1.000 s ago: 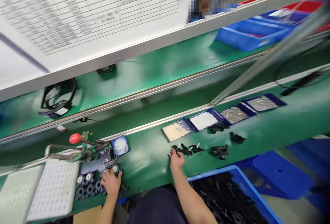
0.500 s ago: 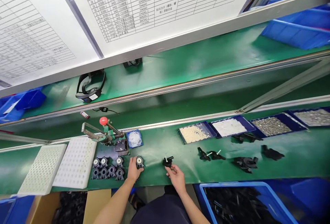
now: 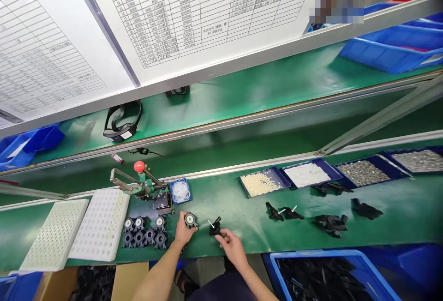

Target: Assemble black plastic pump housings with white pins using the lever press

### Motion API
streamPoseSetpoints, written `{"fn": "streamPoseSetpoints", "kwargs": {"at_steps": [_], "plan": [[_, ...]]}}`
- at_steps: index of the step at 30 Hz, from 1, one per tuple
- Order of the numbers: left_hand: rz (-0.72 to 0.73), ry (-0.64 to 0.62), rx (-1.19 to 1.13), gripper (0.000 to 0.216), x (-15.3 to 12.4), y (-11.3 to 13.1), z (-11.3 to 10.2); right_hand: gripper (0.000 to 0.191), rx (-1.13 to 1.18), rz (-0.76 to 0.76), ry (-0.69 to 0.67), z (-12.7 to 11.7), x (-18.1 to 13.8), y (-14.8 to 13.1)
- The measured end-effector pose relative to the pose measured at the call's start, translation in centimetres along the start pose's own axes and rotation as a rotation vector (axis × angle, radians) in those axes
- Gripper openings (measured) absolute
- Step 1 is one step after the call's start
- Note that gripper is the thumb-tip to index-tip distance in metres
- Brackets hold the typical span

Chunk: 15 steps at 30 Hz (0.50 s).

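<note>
Black plastic sits in both sets of fingers: the left hand (image 3: pixel 180 235) pinches a round part (image 3: pixel 189 220) with a pale centre, the right hand (image 3: pixel 231 247) grips a small black piece (image 3: pixel 214 227) with a white pin, the two near each other but apart, just over the green table (image 3: pixel 221 201). The work seems at the point of pairing them, which would call for lining the pin up with that centre. Leftward stand rows of like parts (image 3: pixel 143 232), white perforated trays (image 3: pixel 100 225) and a red-knobbed press (image 3: pixel 141 181).

White perforated trays (image 3: pixel 100 227) lie left; blue parts trays (image 3: pixel 265 182) right.
</note>
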State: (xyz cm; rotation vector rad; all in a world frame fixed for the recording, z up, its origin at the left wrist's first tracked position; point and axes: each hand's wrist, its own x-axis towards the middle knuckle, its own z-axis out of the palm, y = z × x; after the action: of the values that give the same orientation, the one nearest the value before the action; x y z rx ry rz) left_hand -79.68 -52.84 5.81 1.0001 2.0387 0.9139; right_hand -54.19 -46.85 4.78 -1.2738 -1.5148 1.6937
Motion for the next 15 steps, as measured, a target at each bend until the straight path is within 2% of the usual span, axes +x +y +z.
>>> {"fn": "streamPoseSetpoints", "kwargs": {"at_steps": [3, 7, 11, 15], "plan": [[0.063, 0.008, -0.028, 0.061, -1.5, 2.8, -1.5, 0.047, -0.028, -0.043, -0.064, 0.0, -0.4, -1.8], [0.114, 0.046, -0.044, 0.067, -4.2, 5.4, -4.8, 0.042, -0.001, -0.092, -0.146, 1.5, -1.0, -4.7], [0.08, 0.119, -0.042, 0.07, -6.7, 6.2, -8.4, 0.048, 0.067, -0.096, -0.212, 4.3, -1.5, -7.4], [0.083, 0.182, -0.031, 0.07, -9.0, 6.8, -12.2, 0.046, 0.084, -0.124, -0.295, 7.5, -1.9, -10.1]]}}
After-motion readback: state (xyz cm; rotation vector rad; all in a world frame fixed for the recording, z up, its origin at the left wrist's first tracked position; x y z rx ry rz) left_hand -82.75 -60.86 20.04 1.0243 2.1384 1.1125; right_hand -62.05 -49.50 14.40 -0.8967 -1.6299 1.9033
